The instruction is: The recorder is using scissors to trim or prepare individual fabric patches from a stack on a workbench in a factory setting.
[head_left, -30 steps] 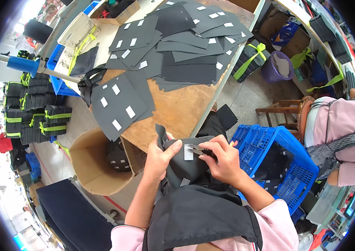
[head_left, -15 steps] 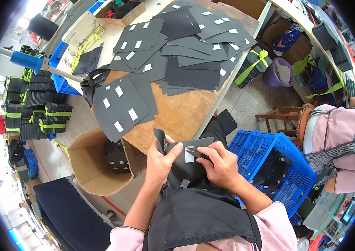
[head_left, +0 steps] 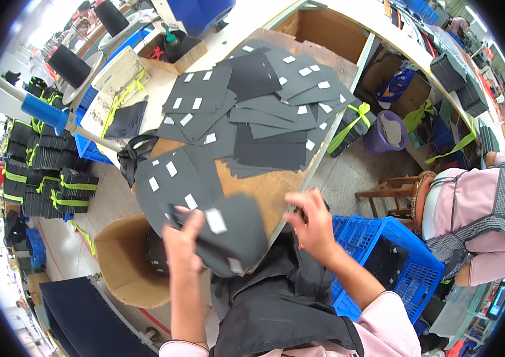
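Potentially, the dark grey panel could fold or slip, because only the left hand clearly grips it, by its left side; it lies between the two hands, above the near edge of the bench. Swung low, it might drag the loose panels just beyond the hands. Blur smears the right hand: its fingers are curled, but whether they grip something dark I cannot tell. The panel's underside stays hidden.
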`<state>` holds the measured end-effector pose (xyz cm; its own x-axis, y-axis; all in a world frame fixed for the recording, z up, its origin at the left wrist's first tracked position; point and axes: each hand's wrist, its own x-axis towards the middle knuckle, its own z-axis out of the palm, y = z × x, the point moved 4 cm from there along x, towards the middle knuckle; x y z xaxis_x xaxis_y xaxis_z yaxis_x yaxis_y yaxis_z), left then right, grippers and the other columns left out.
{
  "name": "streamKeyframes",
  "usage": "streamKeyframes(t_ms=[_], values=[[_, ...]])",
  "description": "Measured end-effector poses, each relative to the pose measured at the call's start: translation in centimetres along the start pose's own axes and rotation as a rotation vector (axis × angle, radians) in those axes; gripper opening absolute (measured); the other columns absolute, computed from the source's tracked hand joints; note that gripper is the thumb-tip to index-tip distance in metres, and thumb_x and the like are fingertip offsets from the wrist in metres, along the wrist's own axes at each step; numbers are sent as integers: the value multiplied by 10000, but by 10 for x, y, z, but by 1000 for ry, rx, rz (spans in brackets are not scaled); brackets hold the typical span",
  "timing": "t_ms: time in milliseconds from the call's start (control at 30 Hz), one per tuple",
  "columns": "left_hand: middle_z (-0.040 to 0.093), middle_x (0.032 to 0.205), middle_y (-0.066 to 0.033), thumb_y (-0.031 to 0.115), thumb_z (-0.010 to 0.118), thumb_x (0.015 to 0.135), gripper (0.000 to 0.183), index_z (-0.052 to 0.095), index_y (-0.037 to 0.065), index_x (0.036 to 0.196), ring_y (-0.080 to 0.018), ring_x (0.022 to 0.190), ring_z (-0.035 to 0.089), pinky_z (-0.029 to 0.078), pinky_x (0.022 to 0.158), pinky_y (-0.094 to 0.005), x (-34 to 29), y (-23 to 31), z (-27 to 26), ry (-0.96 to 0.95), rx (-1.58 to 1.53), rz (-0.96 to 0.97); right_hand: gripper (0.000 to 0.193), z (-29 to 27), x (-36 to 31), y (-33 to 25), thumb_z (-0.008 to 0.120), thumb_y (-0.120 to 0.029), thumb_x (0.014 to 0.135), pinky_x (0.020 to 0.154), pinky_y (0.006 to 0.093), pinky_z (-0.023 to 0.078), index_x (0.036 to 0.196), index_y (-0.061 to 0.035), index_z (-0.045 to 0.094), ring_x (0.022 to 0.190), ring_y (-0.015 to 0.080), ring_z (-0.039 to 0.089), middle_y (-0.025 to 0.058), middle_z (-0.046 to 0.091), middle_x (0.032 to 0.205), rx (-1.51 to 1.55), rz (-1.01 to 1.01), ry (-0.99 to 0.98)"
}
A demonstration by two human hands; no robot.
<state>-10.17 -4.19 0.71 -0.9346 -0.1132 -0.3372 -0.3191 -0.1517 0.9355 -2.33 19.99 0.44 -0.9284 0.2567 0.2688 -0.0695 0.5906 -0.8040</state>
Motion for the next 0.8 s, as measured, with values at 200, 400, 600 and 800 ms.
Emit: streamKeyframes(t_ms=[200,400,600,800], values=[[126,1462,-223,95,727,720,872,197,86,1413,-348,1357,156,193,1082,-436,80,18,-47,566,1000,604,355,12,120,69,699,-75,703,601,369,464,1022,-119,551,670,276,561,64,520,833,-160,22,127],[233,1453,-158,280,658,775,550,484,118,1271,-344,1351,185,156,1059,-543,69,-26,1,-41,1472,774,374,42,222,88,673,-130,730,677,436,486,1069,-125,516,806,331,609,87,583,984,-412,-122,87],[333,1396,-174,279,623,807,500,486,80,1244,-328,1320,267,178,1057,-531,104,-38,-16,24,1397,711,549,127,264,40,739,-306,690,740,439,505,1138,-93,505,858,375,606,150,517,1097,-394,-204,-328],[344,1389,-172,281,581,830,471,480,89,1248,-328,1311,288,188,1059,-517,111,-36,-4,71,1385,756,696,189,281,38,744,-348,682,733,406,520,1186,17,433,832,353,633,213,517,1076,-684,-340,-610]])
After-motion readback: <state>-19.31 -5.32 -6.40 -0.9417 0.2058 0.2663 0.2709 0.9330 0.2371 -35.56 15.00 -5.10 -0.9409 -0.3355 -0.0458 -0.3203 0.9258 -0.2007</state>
